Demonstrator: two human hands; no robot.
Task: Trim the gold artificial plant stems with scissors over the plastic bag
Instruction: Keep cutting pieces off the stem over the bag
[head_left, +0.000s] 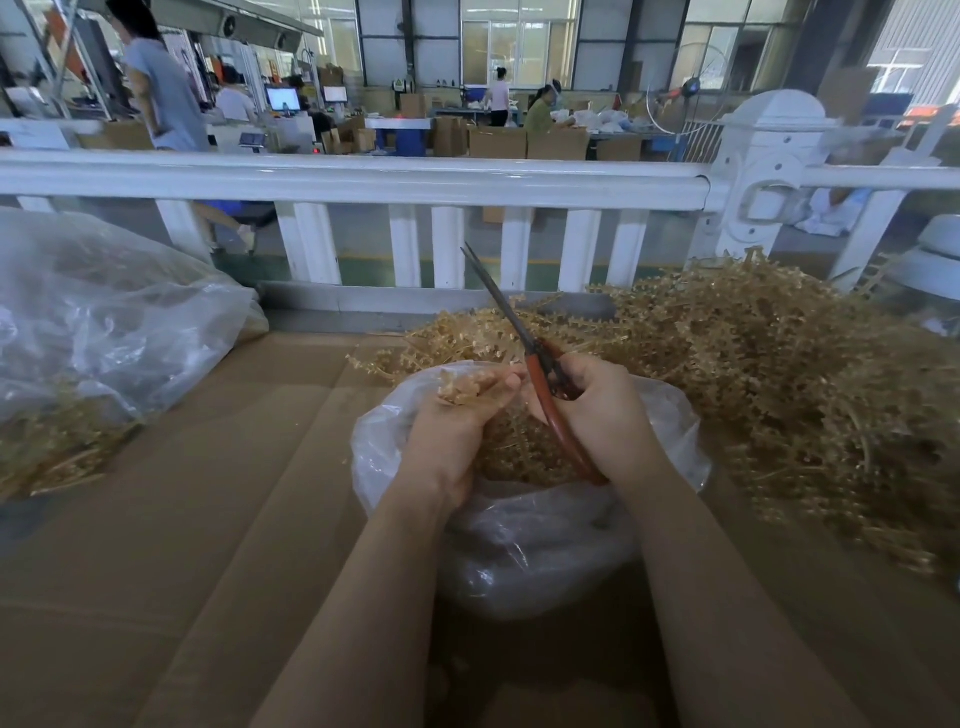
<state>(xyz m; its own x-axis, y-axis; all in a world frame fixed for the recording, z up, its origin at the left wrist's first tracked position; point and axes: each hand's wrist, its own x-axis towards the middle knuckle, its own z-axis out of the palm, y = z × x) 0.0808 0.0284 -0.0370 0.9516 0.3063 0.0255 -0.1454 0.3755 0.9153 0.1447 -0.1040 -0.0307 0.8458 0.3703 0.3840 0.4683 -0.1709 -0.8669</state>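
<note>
Over the plastic bag (519, 545) on our desk (182, 519), our left hand (452, 431) grips a bunch of gold stems (467, 387) — our right hand (597, 400) is clamped on the red-handled scissors (540, 374), blades together, pointing up — loose gold stems pile (779, 374) lies right.

We work at a surface (208, 519) covered in flat brown cardboard, filling the lower frame. On it, at center, sits a clear plastic bag (519, 545). A big heap of gold stems (779, 374) lies at the right. At the left edge rests a second, larger clear bag (104, 322), with gold stems inside.
</note>
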